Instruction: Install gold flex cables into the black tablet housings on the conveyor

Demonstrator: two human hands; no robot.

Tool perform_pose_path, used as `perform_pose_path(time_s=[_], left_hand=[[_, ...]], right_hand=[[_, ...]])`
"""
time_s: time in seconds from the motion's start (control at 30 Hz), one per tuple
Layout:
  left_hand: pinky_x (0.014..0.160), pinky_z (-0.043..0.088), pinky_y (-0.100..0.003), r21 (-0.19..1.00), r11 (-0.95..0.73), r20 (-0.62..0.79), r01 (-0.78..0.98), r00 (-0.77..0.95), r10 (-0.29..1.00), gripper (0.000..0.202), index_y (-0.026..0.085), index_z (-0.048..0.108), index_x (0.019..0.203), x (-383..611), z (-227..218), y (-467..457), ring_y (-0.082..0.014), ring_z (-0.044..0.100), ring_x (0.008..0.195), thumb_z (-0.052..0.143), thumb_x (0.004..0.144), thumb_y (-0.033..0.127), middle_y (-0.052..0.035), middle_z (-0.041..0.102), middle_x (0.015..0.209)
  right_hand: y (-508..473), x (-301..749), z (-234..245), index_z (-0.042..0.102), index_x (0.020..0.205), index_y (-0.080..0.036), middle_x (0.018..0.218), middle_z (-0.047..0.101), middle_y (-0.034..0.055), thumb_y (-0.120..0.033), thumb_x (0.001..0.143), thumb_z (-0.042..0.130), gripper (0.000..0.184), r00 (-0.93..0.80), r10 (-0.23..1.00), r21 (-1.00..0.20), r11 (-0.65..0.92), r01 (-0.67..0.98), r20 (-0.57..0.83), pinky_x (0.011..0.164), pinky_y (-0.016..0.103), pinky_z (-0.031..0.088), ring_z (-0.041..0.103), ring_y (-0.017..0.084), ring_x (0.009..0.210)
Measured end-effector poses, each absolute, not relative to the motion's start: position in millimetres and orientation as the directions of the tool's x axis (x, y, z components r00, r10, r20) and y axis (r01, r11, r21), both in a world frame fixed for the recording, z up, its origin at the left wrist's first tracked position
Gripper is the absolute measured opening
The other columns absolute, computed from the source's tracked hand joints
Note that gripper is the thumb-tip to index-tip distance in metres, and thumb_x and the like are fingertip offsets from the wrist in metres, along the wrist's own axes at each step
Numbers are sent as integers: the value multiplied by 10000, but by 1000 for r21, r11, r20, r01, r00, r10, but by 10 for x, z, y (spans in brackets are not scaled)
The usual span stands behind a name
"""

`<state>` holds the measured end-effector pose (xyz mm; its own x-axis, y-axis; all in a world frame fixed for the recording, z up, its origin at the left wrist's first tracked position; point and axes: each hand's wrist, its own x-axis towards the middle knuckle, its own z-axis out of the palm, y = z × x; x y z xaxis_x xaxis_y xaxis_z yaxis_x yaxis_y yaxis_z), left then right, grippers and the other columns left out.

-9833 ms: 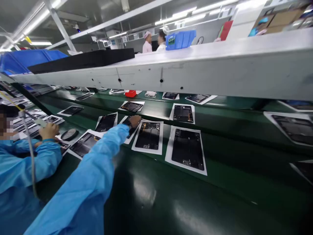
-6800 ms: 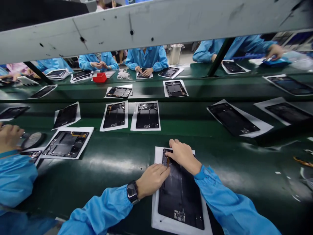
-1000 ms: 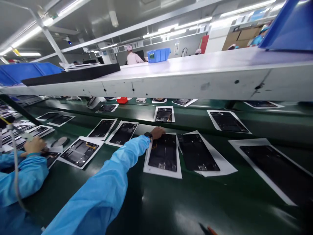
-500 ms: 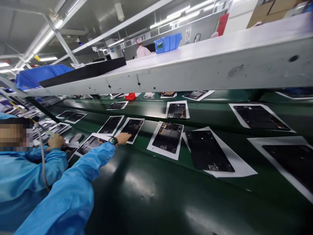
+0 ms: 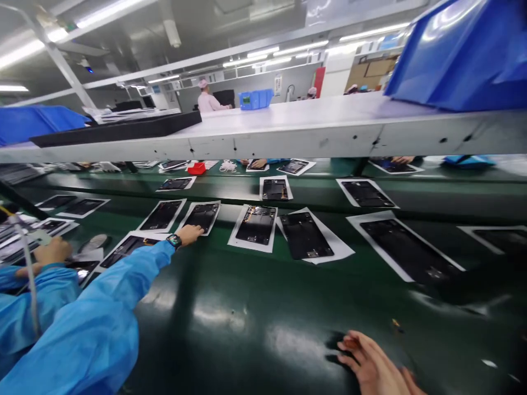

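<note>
My left hand (image 5: 190,235), in a blue sleeve with a dark watch at the wrist, reaches far out to a black tablet housing (image 5: 202,215) on a white sheet. Its fingers are stretched out over the lower left corner of that housing; their tips are small in view. My right hand (image 5: 370,362) is low at the right, above the green bench (image 5: 247,318). Its fingers are apart and partly curled, and I see nothing held in them. A small dark and gold-coloured piece (image 5: 397,326) lies just beyond it.
More tablet housings on white sheets (image 5: 308,236) stretch along the green surface. Above them runs a white shelf (image 5: 304,118) with blue bins (image 5: 461,55). A co-worker's hand (image 5: 53,251) works at the left beside a pale hose (image 5: 28,274). A blurred dark shape (image 5: 489,282) is at the right.
The view has turned to the right, so the housings sit further left. My right hand has come into view at the bottom. My left hand stays at the same housing.
</note>
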<state>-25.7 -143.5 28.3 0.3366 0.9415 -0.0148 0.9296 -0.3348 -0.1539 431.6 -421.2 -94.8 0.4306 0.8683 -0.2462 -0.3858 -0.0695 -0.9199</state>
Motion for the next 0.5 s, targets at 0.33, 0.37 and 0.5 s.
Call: perform_pose_path(time_s=[0.33,0.37,0.5], left_hand=[[604,403,-313,-20,-865,-120,501,858,499,124,190,599,937,1477,544,-3475,-202,582,733,538,858,117,-65,619,876],[547,378,-321,7,-928,-116,371,923,368,112,187,603,949,1665,473,-3784,-215,571,701,537,869,142,-85,618,856],[395,255,-316,73,-992,-147,104,985,92,142,141,626,895,2154,59,-4544,-225,530,549,509,914,219,-114,602,723]], right_hand=[[-4685,3726,-528,610,677,-262,501,504,-14,-562,858,600,351,249,967,-984,-96,147,-57,349,290,395,436,164,370],[-4714,3804,-523,611,704,-260,524,508,-13,-555,868,587,339,275,961,-966,-80,244,-10,390,295,414,471,177,417],[-4950,4193,-645,605,872,-229,544,430,-46,-520,934,483,322,403,911,-829,-156,536,90,463,280,403,477,174,468]])
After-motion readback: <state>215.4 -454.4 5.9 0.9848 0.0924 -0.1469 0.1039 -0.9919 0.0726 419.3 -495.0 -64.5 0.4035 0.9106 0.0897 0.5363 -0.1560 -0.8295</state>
